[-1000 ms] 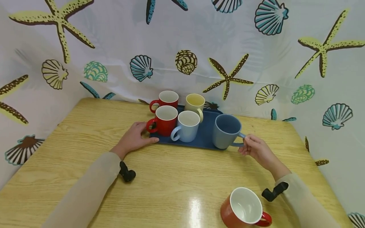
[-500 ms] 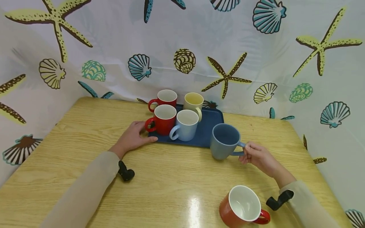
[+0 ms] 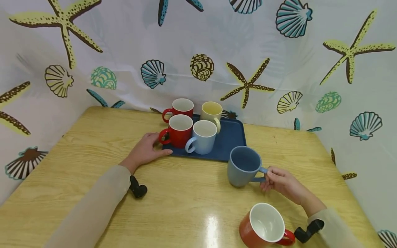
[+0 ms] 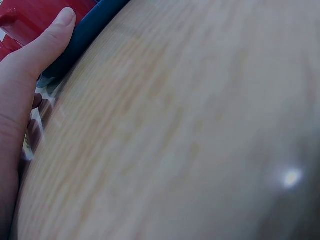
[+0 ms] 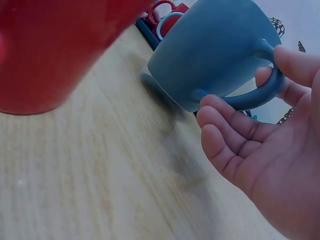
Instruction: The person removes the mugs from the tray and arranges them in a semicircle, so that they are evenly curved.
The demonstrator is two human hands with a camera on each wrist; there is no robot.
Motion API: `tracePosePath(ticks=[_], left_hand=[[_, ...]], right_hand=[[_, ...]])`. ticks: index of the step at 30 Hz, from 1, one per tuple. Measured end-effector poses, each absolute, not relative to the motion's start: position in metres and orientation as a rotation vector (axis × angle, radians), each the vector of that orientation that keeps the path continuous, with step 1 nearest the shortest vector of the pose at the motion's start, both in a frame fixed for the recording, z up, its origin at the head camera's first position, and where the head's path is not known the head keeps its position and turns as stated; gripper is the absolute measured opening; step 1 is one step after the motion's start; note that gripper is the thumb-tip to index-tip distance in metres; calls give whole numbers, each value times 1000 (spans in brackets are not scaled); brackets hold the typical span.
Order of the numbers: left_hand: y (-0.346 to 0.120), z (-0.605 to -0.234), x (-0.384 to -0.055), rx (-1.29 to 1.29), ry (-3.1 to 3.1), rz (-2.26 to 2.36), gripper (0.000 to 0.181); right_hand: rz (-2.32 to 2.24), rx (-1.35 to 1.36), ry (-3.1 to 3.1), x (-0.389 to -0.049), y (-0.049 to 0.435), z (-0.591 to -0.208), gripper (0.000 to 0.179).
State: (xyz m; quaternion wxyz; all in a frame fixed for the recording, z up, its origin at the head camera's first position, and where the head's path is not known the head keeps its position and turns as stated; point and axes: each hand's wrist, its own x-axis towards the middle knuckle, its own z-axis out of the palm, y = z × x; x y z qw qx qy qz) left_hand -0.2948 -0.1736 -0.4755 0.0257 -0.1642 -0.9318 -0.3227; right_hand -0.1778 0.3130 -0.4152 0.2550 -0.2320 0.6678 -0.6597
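Observation:
My right hand (image 3: pixel 280 182) grips the handle of a grey-blue mug (image 3: pixel 243 168), thumb on top and fingers curled round it. In the right wrist view the mug (image 5: pixel 215 55) hangs tilted, with its shadow on the wood below. My left hand (image 3: pixel 145 150) holds the left front corner of a dark blue tray (image 3: pixel 229 137). Its thumb lies along the rim in the left wrist view, while the other fingers are mostly hidden. On the tray stand a front red mug (image 3: pixel 180 134), a rear red mug (image 3: pixel 183 107), a light blue mug (image 3: pixel 204 139) and a cream mug (image 3: pixel 212 112).
A larger red mug (image 3: pixel 257 230) with a white inside stands on the wooden table (image 3: pixel 173 206) near the front, its handle beside my right sleeve. Behind the table hangs a white cloth (image 3: pixel 186 38) printed with shells and starfish.
My right hand has drawn the grey-blue mug off the tray's right front part, toward me and over the table. The left hand and the other mugs stay in place.

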Motion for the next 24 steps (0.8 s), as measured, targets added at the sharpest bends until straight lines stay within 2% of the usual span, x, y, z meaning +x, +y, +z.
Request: tracePosePath(ticks=[11, 24], left_hand=[[-174, -475, -297, -507, -2870, -1020, 87], [-173, -471, -295, -499, -2892, -1016, 87]], right_hand=[[-1805, -716, 1684, -163, 312, -418, 25], [-1785, -670, 1689, -148, 309, -420, 22]])
